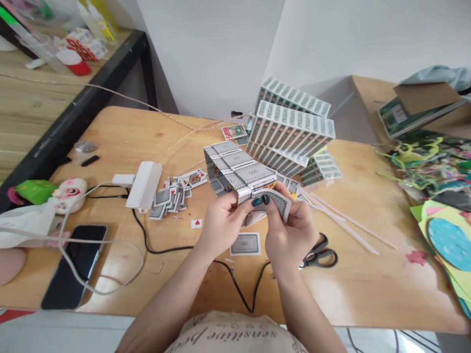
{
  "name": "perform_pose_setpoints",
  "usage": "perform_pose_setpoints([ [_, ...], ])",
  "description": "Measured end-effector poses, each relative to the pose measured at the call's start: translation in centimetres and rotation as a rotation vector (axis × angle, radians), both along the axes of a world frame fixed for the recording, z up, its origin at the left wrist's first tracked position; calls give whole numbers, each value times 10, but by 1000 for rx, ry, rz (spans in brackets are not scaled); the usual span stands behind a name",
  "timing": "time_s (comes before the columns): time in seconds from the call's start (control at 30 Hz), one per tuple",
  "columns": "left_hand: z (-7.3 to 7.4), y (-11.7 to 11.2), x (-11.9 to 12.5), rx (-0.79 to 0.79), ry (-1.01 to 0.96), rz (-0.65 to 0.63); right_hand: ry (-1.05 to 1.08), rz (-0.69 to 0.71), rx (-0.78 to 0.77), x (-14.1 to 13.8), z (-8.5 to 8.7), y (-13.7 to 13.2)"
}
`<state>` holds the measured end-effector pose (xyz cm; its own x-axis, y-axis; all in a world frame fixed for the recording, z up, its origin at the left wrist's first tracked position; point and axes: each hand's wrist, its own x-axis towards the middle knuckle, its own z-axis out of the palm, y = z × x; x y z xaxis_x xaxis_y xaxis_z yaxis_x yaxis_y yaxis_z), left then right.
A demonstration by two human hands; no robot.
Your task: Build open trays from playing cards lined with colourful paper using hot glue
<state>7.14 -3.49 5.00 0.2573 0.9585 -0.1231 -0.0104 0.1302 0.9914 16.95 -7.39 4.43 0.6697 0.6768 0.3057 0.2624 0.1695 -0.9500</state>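
Both hands hold up a boxy structure made of playing cards above the table, its grey patterned card backs facing outward. My left hand is closed on its near left corner, thumb on top. Between the thumb and fingers of my right hand is a bent playing card, pressed against the structure's near end. The fingertips under the structure are hidden. Below my hands a single card lies face down. A small cut piece with a red heart lies to its left, beside a pile of cut cards.
Stacked card boxes stand at the back. Scissors lie right of my right hand. A phone, white power strip and looping cables occupy the left. Long pale strips and coloured paper shapes lie to the right.
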Motion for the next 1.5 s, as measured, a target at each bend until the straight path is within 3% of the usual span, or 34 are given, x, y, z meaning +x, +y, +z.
perform_pose_setpoints([
  [0.2,9,8,3,165,143,63,-25,-38,-36,5,4,10],
  [0.4,8,11,5,263,261,176,-2,-28,-22,3,7,21],
  [0.5,4,14,1,223,186,231,28,36,-8,0,9,26],
  [0.6,2,18,-8,134,30,225,164,208,-23,0,9,33],
  [0.7,2,20,-16,32,-175,153,298,375,-73,1,10,39],
  [0.83,4,16,-20,-62,-371,11,346,401,-77,2,13,42],
  [1.13,6,10,-14,81,-269,249,391,397,-48,-9,9,40],
  [1.33,3,12,-19,83,-252,218,444,377,-10,-14,1,37],
  [1.5,1,12,-13,96,-215,318,482,364,11,-20,-3,35],
])
